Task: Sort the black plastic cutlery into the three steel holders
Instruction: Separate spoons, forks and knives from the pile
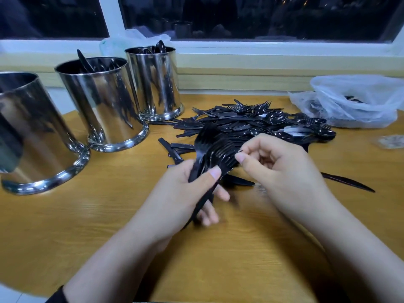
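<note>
Gripping a fanned bundle of black plastic forks (215,154) by the handles, tines pointing away, the left hand (185,193) sits nearer the three shiny steel cylindrical holders (102,101) while the right hand (282,167) pinches the tines.

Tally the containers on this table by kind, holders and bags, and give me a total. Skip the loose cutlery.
Steel holders: 3 (near-left holder, middle holder, far holder)
Plastic bags: 2 (clear bag with cutlery on the right, bag behind the far holder)
Total: 5
</note>
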